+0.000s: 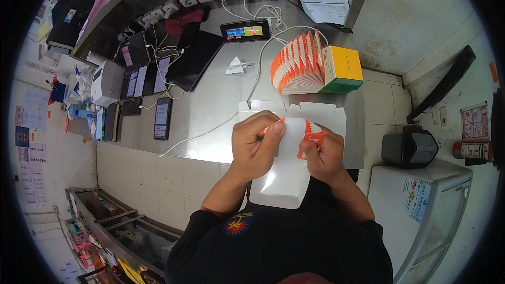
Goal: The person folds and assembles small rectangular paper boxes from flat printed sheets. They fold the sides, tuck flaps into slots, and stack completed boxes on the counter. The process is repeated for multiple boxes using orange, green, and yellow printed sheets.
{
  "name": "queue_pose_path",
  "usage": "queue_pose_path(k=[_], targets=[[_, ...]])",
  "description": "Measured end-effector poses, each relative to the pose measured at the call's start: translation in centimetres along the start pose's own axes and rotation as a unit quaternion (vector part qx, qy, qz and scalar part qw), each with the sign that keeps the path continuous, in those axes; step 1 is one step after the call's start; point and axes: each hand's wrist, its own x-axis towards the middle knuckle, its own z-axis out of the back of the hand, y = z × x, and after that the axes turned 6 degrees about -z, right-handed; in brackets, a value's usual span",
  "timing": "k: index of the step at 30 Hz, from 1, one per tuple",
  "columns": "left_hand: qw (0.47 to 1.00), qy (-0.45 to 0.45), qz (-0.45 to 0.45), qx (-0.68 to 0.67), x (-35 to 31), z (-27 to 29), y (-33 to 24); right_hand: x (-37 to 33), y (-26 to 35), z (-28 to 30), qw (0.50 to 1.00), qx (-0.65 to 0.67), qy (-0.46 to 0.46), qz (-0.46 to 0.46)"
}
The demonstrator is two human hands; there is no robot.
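Observation:
In front of my chest is a cardboard box blank (277, 181), its white inside facing up. My left hand (255, 147) is closed on its left side, thumb on top, with a bit of orange and green print showing by the fingers. On the other side my right hand (326, 158) pinches an orange-and-white printed part of the cardboard. White flaps (321, 111) spread over the table edge beyond my hands; whether they belong to the same piece I cannot tell. Farther back stands a fanned row of orange-and-white folded cartons (297, 68) against a yellow-and-green box (344, 68).
The steel table (210, 110) carries a lit phone (245, 30), a crumpled paper (238, 66), white cables and several more phones and tablets at left. Plug adapters line its back. A white freezer (405, 200) stands at right, a dark shelf rack (121, 221) at lower left.

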Motion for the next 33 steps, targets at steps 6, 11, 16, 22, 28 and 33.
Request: queue_pose_path(k=[6, 11, 16, 22, 28, 33], targets=[[0.989, 0.111, 0.101, -0.006, -2.1, -0.1, 1.1, -1.4, -0.3, 0.6, 0.987, -0.101, -0.111, -0.058], [0.995, 0.010, 0.085, 0.054, -3.6, 0.0, 0.8, -1.8, -1.2, -0.3, 0.973, 0.106, 0.006, -0.204], [0.996, 0.011, 0.058, 0.066, -3.5, -0.5, 1.4, -3.2, -1.2, -0.4, 0.976, 0.119, -0.006, -0.179], [0.994, -0.017, 0.095, -0.056, -4.0, -2.0, 2.1, -4.3, -1.4, 2.3, 0.902, 0.262, 0.054, -0.338], [0.983, -0.022, -0.146, -0.110, -2.6, -3.1, 2.2, -6.7, -1.5, 4.5, 0.818, 0.378, 0.171, -0.399], [0.988, 0.025, -0.135, 0.076, -1.5, -2.5, 3.4, -1.7, -2.5, 8.3, 0.970, 0.080, -0.070, -0.218]])
